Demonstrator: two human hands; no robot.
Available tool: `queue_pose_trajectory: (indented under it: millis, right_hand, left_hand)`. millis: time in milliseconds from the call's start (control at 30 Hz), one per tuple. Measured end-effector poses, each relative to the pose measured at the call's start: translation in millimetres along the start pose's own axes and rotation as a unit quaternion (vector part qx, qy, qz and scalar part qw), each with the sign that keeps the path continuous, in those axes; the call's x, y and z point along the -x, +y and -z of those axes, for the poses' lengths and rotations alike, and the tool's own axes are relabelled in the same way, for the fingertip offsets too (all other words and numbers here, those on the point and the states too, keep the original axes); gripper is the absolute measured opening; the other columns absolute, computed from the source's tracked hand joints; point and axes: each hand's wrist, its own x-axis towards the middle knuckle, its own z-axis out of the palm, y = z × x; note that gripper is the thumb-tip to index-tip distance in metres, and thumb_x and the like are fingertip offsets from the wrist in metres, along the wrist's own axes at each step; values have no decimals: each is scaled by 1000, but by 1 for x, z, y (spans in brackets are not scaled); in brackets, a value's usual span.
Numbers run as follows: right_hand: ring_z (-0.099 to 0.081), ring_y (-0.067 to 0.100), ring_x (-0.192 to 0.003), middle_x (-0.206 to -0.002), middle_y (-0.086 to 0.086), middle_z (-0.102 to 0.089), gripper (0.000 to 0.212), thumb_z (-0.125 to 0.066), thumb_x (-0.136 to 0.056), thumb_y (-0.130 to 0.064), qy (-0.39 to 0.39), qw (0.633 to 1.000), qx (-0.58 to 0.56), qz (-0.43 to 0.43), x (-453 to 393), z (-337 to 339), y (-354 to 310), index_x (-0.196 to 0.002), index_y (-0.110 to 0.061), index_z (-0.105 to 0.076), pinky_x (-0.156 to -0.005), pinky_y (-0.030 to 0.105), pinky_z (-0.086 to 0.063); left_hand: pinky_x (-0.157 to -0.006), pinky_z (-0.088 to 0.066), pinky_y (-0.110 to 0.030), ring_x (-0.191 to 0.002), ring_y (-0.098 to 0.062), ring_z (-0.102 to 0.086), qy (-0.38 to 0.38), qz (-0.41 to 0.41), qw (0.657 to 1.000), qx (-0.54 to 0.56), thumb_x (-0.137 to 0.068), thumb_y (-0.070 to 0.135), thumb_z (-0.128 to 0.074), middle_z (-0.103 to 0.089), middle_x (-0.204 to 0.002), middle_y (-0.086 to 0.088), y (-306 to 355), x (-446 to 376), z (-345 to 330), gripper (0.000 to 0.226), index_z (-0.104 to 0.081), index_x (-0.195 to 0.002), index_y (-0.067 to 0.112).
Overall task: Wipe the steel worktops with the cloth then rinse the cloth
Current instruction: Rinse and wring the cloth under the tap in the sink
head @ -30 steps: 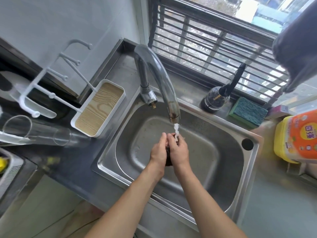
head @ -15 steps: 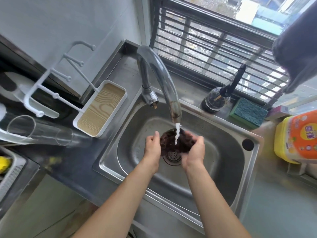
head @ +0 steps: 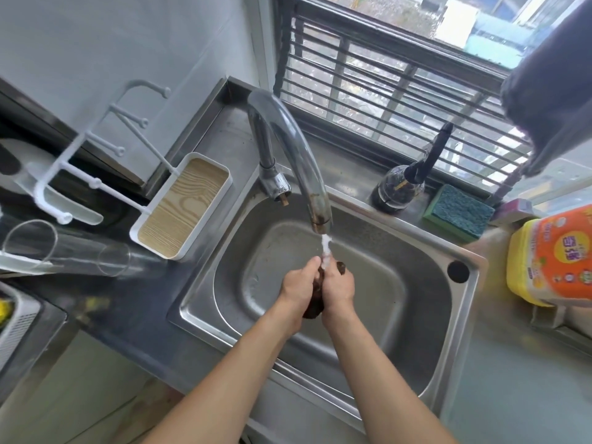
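Both hands over the steel sink [head: 461, 315], pressed together. Left hand [head: 299, 288] and right hand [head: 338, 288] clamp a dark brown cloth [head: 315, 299] between the palms; a bit shows at top and bottom. Water stream [head: 326, 251] from the curved tap [head: 298, 155] lands on the cloth. Far right on the tabletop: green sponge [head: 458, 211], dark bottle [head: 397, 190], yellow-orange detergent jug [head: 554, 254]. Left: white tray with wood-grain base [head: 182, 206].

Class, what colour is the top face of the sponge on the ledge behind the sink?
Teal-blue, over a green base; sponge, head view.
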Motion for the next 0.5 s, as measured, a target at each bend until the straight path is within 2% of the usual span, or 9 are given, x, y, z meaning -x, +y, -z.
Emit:
queue_pose_trajectory:
  millis: [100, 167, 233, 267, 300, 367, 433, 500]
  right_hand:
    - [-61, 25, -64, -72, 8, -65, 36, -61, -100, -36, 44, 990, -90, -96, -7, 6, -12, -76, -10, -61, -63, 31, -51]
    - [-60, 27, -67, -72, 8, -62, 36, -56, -99, -36, 49, 988, -108, -99, -14, 12, -17, -72, -13, -57, -66, 33, -50]
    - [-63, 28, -71, -73, 10, -67, 29, -54, -96, -31, 22, 993, -85, -84, -17, 19, -20, -73, -15, -62, -70, 34, -51]
    - [-64, 29, -75, -79, 11, -70, 23, -55, -95, -26, -11, 994, -77, -76, -17, 22, -20, -80, -14, -67, -72, 36, -51]
    - [-64, 29, -80, -87, 13, -72, 18, -55, -93, -22, -48, 994, -72, -67, -16, 25, -19, -91, -13, -70, -74, 37, -50]
    - [-63, 28, -90, -99, 14, -71, 26, -53, -89, -15, -116, 990, -58, -52, -15, 28, -13, -106, -12, -72, -78, 39, -48]
    - [-64, 27, -91, -98, 13, -73, 29, -55, -83, -20, -156, 986, -29, -43, -11, 30, -8, -101, -16, -77, -77, 37, -49]
    - [-67, 28, -90, -96, 12, -76, 24, -60, -81, -28, -135, 990, -14, -34, -9, 29, -3, -94, -19, -78, -77, 39, -51]
  left_hand:
    - [-59, -50, -23, -60, -16, -64, -29, 11, 999, 23, -99, 32, -59, -68, -60, 1, -11, 2, 1, 47, -66, -55, 15]
    - [-64, -55, -25, -72, -19, -71, -11, -3, 998, 55, -101, 35, -55, -76, -81, -7, -13, 2, 5, 35, -73, -81, 12]
    - [-69, -55, -28, -87, -22, -69, 24, -13, 999, 31, -103, 36, -52, -73, -104, -14, -16, -6, 12, 26, -63, -107, 13]
    - [-68, -53, -29, -89, -22, -66, 37, -10, 999, 13, -103, 34, -52, -69, -110, -14, -15, -8, 16, 22, -56, -112, 14]
    - [-65, -50, -29, -89, -22, -63, 33, 2, 999, 3, -103, 30, -51, -66, -112, -12, -14, -11, 20, 17, -52, -115, 17]
    - [-62, -45, -28, -86, -19, -62, -1, 33, 999, -4, -102, 21, -49, -66, -108, -9, -10, -14, 22, 12, -55, -112, 21]
    - [-62, -43, -27, -80, -18, -61, -21, 63, 998, -5, -99, 24, -50, -68, -96, -7, -3, -11, 21, 14, -63, -99, 20]
    - [-62, -45, -27, -80, -18, -63, -26, 52, 998, 4, -99, 29, -54, -69, -94, -6, -1, -10, 21, 16, -66, -100, 19]
